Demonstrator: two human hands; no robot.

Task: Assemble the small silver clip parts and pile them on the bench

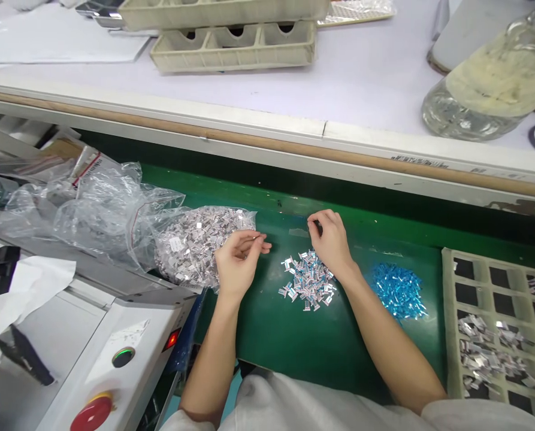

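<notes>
My left hand [239, 263] is raised beside a clear bag of small metal parts [190, 242], thumb and forefinger pinched together. A tiny sliver shows at those fingertips, too small to name. My right hand [332, 242] hovers at the far edge of a pile of small silver parts with blue strips [310, 280], its fingers closed in a pinch. What the right fingers hold, if anything, is hidden. To the right of my right forearm lies a heap of small shiny blue pieces [399, 291] on the green work surface [285, 341].
A compartment tray [449, 323] with metal parts in several cells stands at right. Crumpled plastic bags [100, 209] lie at left, beyond a machine with a red button [91, 413]. Above runs a white shelf [361, 90] bearing stacked trays [235, 57] and a clear bottle [483, 99].
</notes>
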